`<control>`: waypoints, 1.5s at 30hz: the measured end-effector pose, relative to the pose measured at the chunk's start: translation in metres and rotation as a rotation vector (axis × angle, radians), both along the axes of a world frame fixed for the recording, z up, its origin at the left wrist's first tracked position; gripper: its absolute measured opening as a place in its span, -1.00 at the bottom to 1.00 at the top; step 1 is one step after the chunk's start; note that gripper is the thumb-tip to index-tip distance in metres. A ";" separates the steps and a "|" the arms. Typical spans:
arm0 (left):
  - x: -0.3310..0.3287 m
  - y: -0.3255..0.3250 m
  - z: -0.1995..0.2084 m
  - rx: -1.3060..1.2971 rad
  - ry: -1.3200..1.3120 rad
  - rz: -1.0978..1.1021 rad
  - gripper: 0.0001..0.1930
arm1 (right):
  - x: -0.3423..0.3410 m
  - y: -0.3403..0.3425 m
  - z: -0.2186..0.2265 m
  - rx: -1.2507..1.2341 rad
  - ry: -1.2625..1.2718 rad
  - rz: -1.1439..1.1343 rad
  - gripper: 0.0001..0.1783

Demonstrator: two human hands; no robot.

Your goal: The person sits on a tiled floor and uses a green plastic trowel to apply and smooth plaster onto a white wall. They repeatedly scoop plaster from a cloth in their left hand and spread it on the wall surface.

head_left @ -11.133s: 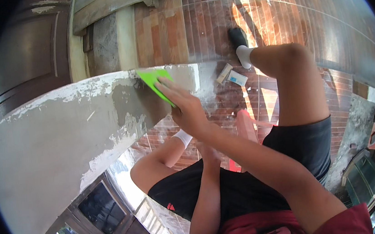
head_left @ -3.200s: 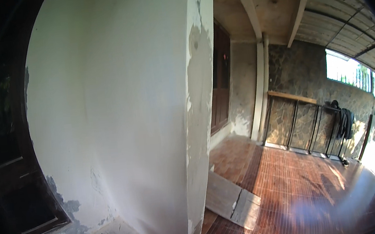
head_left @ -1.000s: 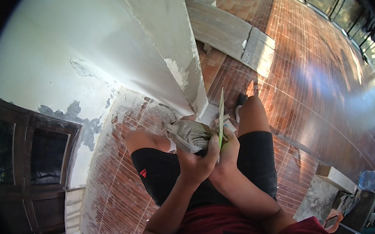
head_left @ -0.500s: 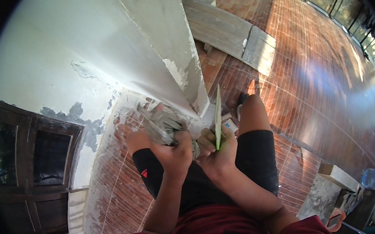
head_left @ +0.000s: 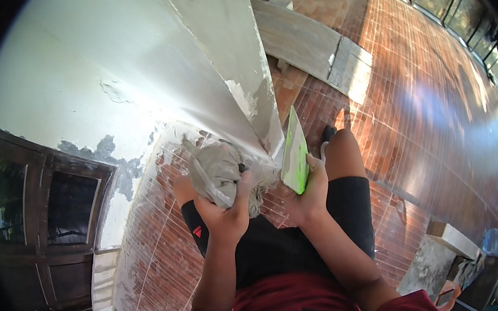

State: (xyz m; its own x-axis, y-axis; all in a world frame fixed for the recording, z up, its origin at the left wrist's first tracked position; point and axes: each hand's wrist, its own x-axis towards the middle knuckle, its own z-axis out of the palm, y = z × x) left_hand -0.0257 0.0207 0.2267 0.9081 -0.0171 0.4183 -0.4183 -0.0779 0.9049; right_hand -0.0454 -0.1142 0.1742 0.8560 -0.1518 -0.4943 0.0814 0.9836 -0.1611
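My left hand (head_left: 229,215) is closed around a rounded, putty-smeared holder (head_left: 207,181), its thumb over the right side. A heap of wet grey putty (head_left: 222,164) fills the top; whether the holder is a bowl or a bag I cannot tell. To its right, my right hand (head_left: 309,195) grips a thin green plastic spreader (head_left: 295,159) by its lower right edge. Grey putty coats part of the spreader's face, and its tip points up and away. The two hands are apart, in front of a wall corner (head_left: 268,135) with patchy grey and white plaster.
A white wall (head_left: 88,69) with bare grey patches rises at the left, beside a dark wooden panelled door or window (head_left: 44,231). Planks (head_left: 309,37) lie on the red tiled floor (head_left: 432,106) beyond the corner. A concrete block (head_left: 421,265) and a clear plastic container (head_left: 496,242) stand at lower right.
My hands have moved apart, from close together to a gap between them. The spreader has turned from nearly edge-on to showing its face, and the putty heap is now more fully in view.
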 end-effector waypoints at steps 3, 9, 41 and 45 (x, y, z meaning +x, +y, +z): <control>-0.003 0.006 0.003 0.093 -0.076 -0.066 -0.56 | 0.001 -0.002 -0.005 -0.063 -0.112 0.033 -0.59; -0.011 0.013 -0.006 -0.129 0.076 -0.294 -0.83 | -0.001 -0.017 -0.005 -0.251 -0.251 -0.015 -0.61; -0.096 0.095 -0.009 -0.624 0.558 -0.366 -0.43 | -0.016 -0.097 -0.051 -0.617 -0.032 -0.231 -0.67; -0.096 0.092 -0.008 -0.678 0.552 -0.425 -0.44 | -0.007 -0.083 -0.123 -0.674 0.242 -0.251 -0.69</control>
State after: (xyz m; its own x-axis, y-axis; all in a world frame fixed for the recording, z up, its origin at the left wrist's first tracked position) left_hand -0.1219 0.1123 0.2186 0.9534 -0.3009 -0.0225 0.2053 0.5922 0.7792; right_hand -0.0522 -0.1976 0.0516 0.6354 -0.6632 -0.3956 0.1753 0.6228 -0.7625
